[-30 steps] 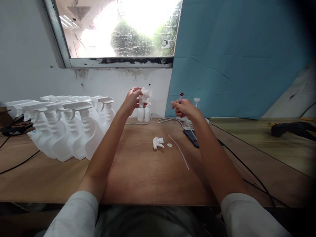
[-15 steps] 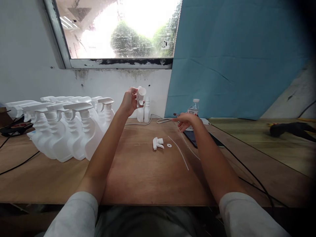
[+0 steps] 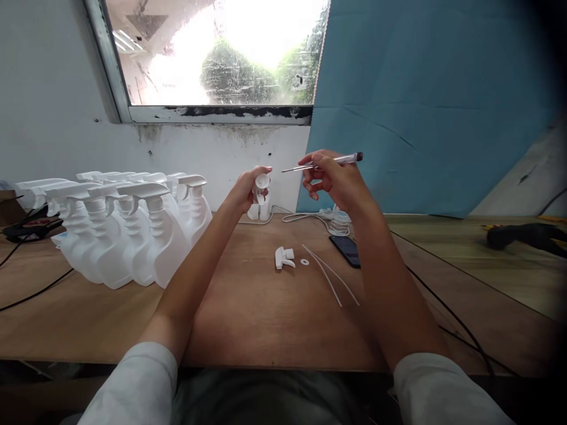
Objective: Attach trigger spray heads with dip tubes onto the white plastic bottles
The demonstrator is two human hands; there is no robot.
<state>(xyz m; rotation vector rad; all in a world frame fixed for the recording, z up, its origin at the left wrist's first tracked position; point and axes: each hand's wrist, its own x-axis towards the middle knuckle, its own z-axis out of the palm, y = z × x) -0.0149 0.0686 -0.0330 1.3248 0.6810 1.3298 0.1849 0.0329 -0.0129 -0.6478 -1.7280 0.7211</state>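
Observation:
My left hand (image 3: 248,190) holds a white trigger spray head (image 3: 261,183) up off the table, its round opening facing me. In my right hand (image 3: 334,177) is a small screwdriver (image 3: 349,159) with a clear handle and dark end cap; its thin shaft points left toward the spray head, with a gap between them. Below, on the table, lie another white spray head (image 3: 283,258), a flat white washer ring (image 3: 305,262) and two thin white tubes (image 3: 325,273).
Several white spray bottles (image 3: 163,248) crowd the left side. A dark phone (image 3: 346,250) lies under my right forearm, near a clear plastic bottle (image 3: 340,221) and a white cable (image 3: 287,217). Black cables (image 3: 452,313) cross the right side; a window (image 3: 212,59) is ahead.
My right hand has risen from the table with the screwdriver and turned it toward the spray head. My left hand has moved slightly right and down, still holding the spray head.

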